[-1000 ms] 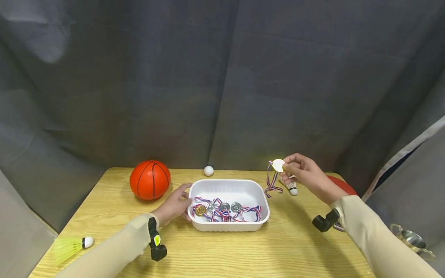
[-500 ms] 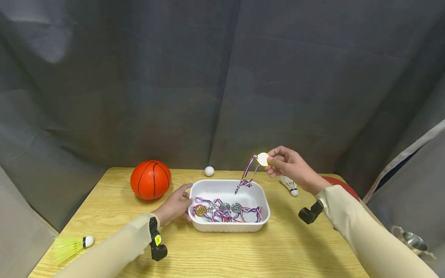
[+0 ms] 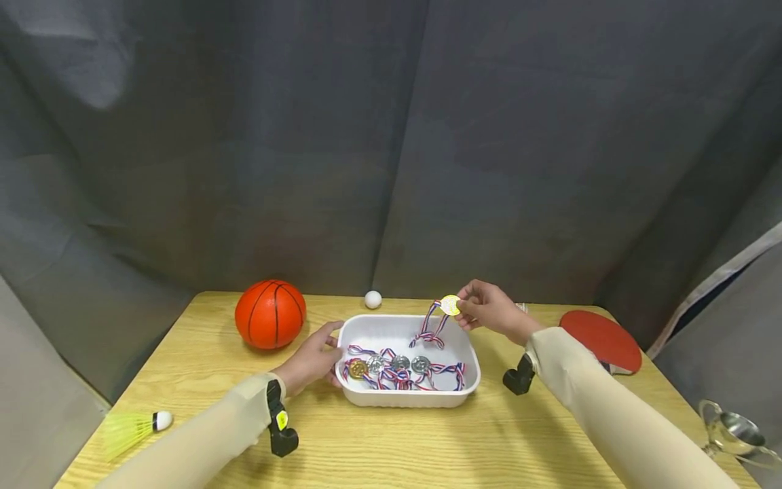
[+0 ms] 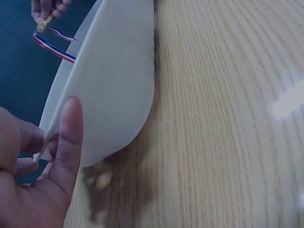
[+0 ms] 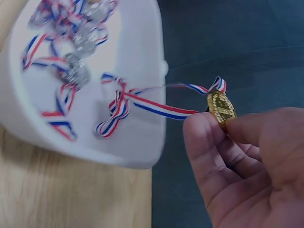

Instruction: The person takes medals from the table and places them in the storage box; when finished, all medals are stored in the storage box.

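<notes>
My left hand (image 3: pixel 311 360) grips the left end of a white plastic tub (image 3: pixel 409 399), the thumb (image 4: pixel 71 123) on its outer wall and fingers about the rim. Above the tub's far right side, my right hand (image 3: pixel 489 309) pinches a gold medal (image 5: pixel 220 107) by its edge between thumb and fingers. From that medal a red, white and blue ribbon (image 5: pixel 159 108) hangs down into the tub, its knotted end inside. In the tub lie a gold medal (image 3: pixel 358 369) at the left and several silver medals (image 3: pixel 420 365) among tangled ribbons.
An orange basketball (image 3: pixel 270 314) and a white ball (image 3: pixel 373 299) stand toward the table's back edge. A yellow shuttlecock (image 3: pixel 134 431) lies front left. At right are a red table tennis paddle (image 3: pixel 601 338) and a silver trophy cup (image 3: pixel 736 432). My right wrist mostly hides a white shuttlecock (image 3: pixel 521 307).
My right hand has carried the medal leftward, from beside the tub to above it, then lowered it so the ribbon hangs inside. My left hand keeps its grip on the tub.
</notes>
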The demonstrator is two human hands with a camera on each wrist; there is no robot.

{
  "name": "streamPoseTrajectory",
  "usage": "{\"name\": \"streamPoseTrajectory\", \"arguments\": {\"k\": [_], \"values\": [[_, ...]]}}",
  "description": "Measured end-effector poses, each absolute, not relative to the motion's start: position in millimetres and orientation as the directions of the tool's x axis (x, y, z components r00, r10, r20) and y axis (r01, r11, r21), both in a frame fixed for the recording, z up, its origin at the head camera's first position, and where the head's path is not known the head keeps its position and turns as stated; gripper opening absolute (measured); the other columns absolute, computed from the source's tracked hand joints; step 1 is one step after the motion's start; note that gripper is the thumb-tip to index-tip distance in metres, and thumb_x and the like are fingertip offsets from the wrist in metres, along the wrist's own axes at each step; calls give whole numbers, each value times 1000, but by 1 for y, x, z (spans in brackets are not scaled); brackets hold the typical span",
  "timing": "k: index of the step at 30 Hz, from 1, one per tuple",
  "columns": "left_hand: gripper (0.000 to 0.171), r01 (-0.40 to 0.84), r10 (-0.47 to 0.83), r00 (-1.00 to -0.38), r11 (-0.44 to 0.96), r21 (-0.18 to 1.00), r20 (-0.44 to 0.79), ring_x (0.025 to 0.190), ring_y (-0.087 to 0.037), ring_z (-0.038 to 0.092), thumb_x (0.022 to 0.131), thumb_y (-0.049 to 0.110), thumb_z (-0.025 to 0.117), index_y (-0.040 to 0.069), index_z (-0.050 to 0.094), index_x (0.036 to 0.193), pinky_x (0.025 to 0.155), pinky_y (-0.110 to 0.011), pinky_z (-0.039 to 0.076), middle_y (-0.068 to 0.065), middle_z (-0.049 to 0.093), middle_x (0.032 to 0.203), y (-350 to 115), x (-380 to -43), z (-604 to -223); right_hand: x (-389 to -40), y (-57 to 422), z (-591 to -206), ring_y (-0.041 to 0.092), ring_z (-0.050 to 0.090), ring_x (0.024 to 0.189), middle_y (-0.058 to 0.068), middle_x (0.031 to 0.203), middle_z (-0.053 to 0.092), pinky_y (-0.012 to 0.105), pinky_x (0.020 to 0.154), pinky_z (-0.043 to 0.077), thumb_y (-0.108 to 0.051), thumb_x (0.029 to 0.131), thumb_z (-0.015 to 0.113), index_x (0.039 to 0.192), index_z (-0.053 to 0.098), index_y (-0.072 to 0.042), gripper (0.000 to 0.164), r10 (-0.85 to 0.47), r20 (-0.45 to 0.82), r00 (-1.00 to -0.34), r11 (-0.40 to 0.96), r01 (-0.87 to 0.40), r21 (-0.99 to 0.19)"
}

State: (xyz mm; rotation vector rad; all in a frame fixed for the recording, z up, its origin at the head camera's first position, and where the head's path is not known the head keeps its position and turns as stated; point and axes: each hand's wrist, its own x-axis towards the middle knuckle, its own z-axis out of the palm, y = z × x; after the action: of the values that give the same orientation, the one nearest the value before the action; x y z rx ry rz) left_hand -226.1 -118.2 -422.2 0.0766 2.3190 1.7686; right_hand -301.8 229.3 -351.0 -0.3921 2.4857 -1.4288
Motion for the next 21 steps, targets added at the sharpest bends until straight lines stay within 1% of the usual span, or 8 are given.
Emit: {"name": "streamPoseTrajectory", "arguments": {"k": [1,4,7,11,14,18,21], "values": [[61,-96,175,-973,273,957,-148,74,-28,66,104,-2,50,3,30,162,57,-33,65,-27,49,128,-119,-226,-422,-302,228,-354,18,72,83,24,99,69,32,79,69,-2,106,51,125,45,11,24,-362,-86,-928,494,-113,-862],[62,-95,178,-973,279,956,-148,76,-29,66,105,-1,50,3,29,163,58,-34,65,-27,49,128,-121,-224,-419,-301,223,-360,18,71,79,21,95,69,32,76,69,-1,106,53,123,47,10,21,-377,-119,-919,538,-112,-835],[62,-90,183,-972,288,953,-147,79,-31,67,105,0,50,4,29,163,58,-34,66,-27,49,128,-122,-224,-418,-301,217,-365,17,70,74,21,90,71,31,71,68,-2,105,55,119,52,9,17,-407,-141,-902,605,-151,-781],[61,-98,181,-971,295,950,-156,79,-31,67,105,0,50,5,29,163,59,-34,66,-26,49,128,-123,-222,-418,-301,208,-368,17,69,71,19,84,70,30,65,67,0,104,56,113,57,6,11,-486,-144,-862,694,-281,-663],[61,-107,173,-971,292,950,-162,80,-30,67,105,0,51,6,30,163,58,-34,66,-26,49,128,-123,-221,-419,-298,203,-369,18,68,69,16,82,69,29,63,65,0,104,56,112,60,2,9,-535,-163,-829,743,-370,-558],[61,-107,177,-971,294,950,-164,80,-30,68,105,1,51,7,31,163,59,-34,66,-26,49,129,-122,-220,-419,-295,195,-371,19,66,69,13,85,68,26,61,59,0,104,58,107,64,-5,8,-533,-235,-813,797,-389,-463],[61,-101,186,-969,299,949,-162,80,-29,68,105,1,51,7,30,163,60,-34,66,-26,49,130,-121,-219,-419,-294,191,-374,18,63,71,12,92,67,24,61,54,1,102,60,102,65,-6,8,-523,-271,-808,822,-395,-410]]}}
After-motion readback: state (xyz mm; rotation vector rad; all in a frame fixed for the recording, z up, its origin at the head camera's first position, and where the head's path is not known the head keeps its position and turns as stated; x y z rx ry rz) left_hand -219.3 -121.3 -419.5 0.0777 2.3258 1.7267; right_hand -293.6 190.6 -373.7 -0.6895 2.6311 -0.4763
